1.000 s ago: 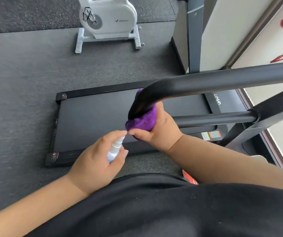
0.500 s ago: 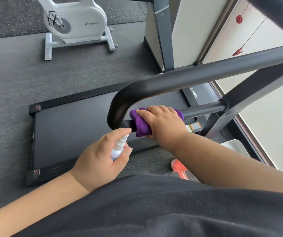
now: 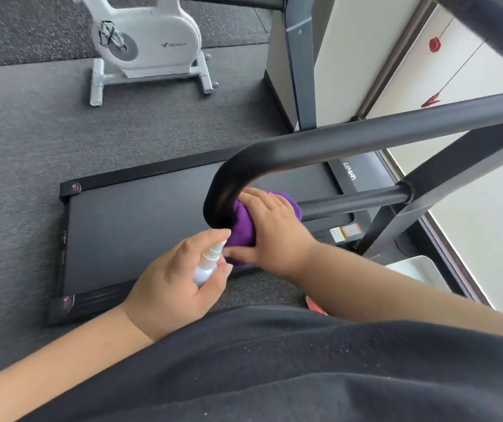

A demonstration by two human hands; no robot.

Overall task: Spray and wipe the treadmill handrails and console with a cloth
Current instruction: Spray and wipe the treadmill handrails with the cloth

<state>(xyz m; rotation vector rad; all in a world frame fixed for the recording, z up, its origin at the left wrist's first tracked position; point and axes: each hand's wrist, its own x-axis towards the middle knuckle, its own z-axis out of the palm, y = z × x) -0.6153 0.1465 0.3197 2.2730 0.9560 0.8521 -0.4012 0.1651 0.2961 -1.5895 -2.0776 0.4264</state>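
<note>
A black curved handrail [image 3: 350, 141] of the treadmill bends down into a lower bar [image 3: 353, 201]. My right hand [image 3: 277, 229] grips a purple cloth [image 3: 241, 229] wrapped round the lower bar just below the bend. Just left of it, my left hand [image 3: 177, 281] holds a small white spray bottle [image 3: 209, 263], with its nozzle pointing up at the cloth and my index finger over the top. The console is out of view.
The black treadmill deck [image 3: 140, 229] lies on grey floor matting. A white exercise bike [image 3: 147, 47] stands behind it. A grey post [image 3: 302, 71] and a window wall are on the right. A white tray [image 3: 417, 269] sits under my right arm.
My right hand has slid the cloth from the rail's bend onto the lower bar. The view has shifted a little. My left hand keeps the bottle beside the cloth.
</note>
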